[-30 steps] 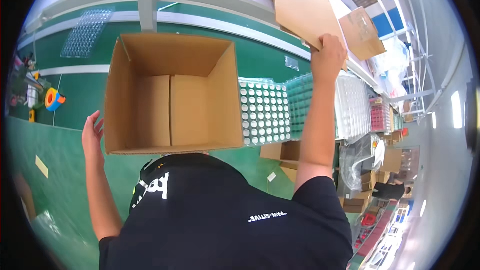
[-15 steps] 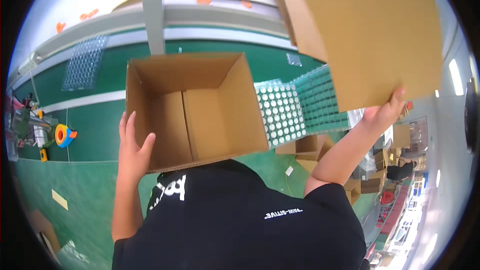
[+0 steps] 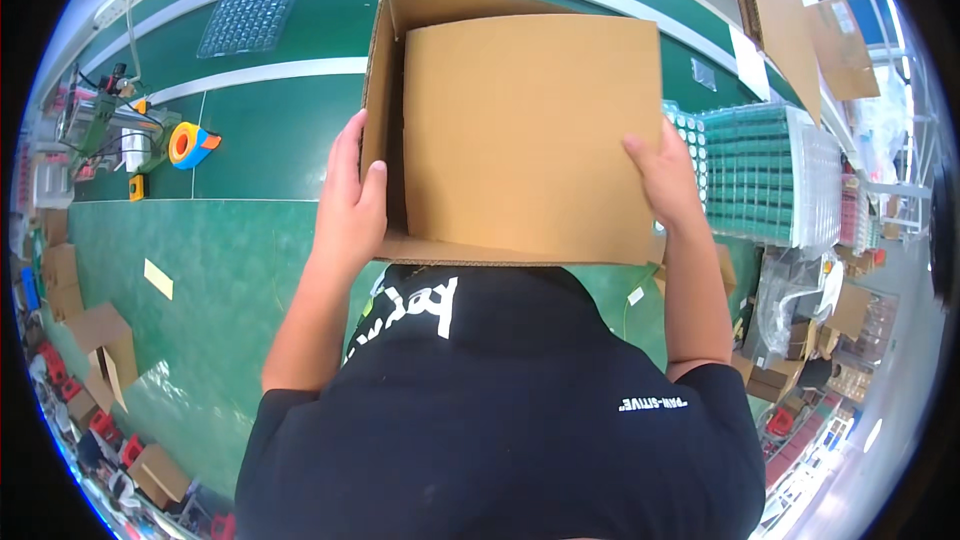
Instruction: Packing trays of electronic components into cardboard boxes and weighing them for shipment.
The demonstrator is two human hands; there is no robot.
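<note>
An open cardboard box [image 3: 383, 90] stands in front of me at the near edge of the green table. Its left wall is gripped by my left hand [image 3: 352, 202], thumb inside and fingers outside. A flat cardboard sheet [image 3: 530, 135] lies across the box opening, its left edge tipped down inside the left wall and its right edge up by the right side. My right hand [image 3: 665, 175] is closed on that right edge, thumb on top and the other fingers hidden. The sheet hides most of the box's inside.
Right of the box stand a clear tray of white round pieces [image 3: 690, 140] and a stack of clear plastic trays [image 3: 755, 175]. An orange and blue tape roll [image 3: 190, 145] sits left, with an empty clear tray [image 3: 257, 2] beyond it. More cardboard [image 3: 770, 15] rises at the far right.
My right hand has brought the cardboard sheet from the upper right down and leftward onto the box. My left hand still holds the box's left wall. The view has shifted.
</note>
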